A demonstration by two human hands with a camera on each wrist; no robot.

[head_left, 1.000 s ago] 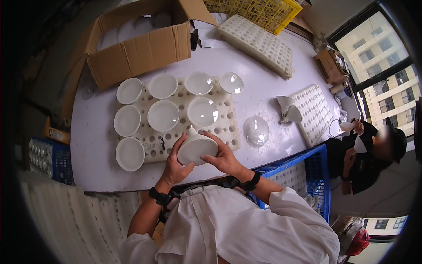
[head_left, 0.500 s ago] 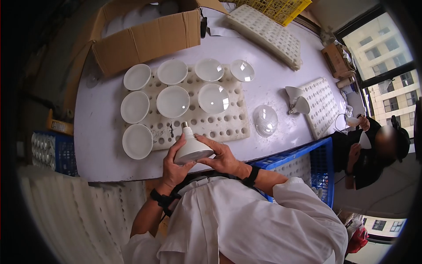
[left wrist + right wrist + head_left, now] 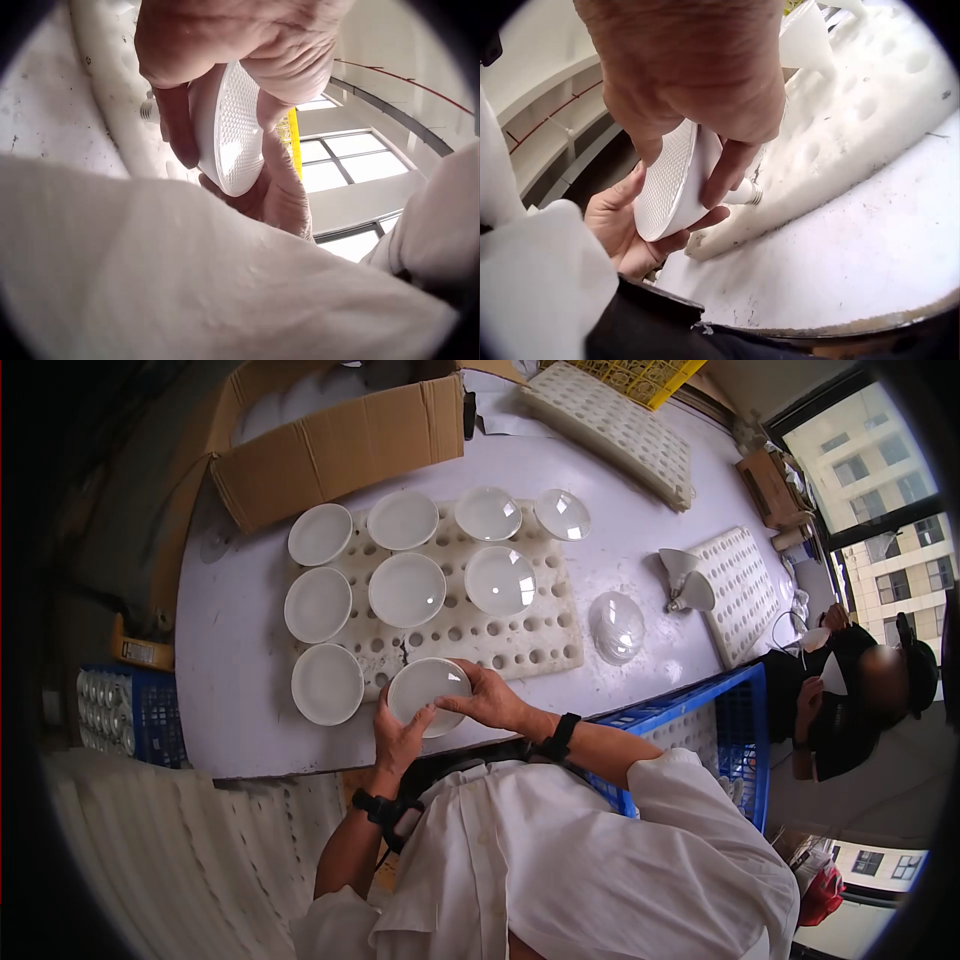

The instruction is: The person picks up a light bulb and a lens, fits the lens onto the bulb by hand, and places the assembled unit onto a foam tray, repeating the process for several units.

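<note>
Both hands hold a white reflector bulb (image 3: 425,685) at the table's near edge, its round face turned up toward the head camera. My left hand (image 3: 398,740) grips the rim from the left, thumb on the face. The right hand (image 3: 495,700) grips the opposite side, its thumb also over the front. In the left wrist view the lens (image 3: 241,139) has a dimpled texture. The right wrist view shows the screw base (image 3: 754,195) pointing toward the foam board (image 3: 840,142). Several similar bulbs (image 3: 407,590) stand face up on that board, just beyond the hands.
Clear domed covers (image 3: 618,628) lie right of the board. Two bulbs (image 3: 687,578) lie beside another foam board (image 3: 740,595). An open cardboard box (image 3: 340,450) stands at the back left, a blue crate (image 3: 745,760) at the right. Another person (image 3: 855,685) sits beyond it.
The bulb was tilted with its face toward me, then tipped so its screw base pointed up; now its face is up again. Both hands turned with it, and the head view shifted slightly.
</note>
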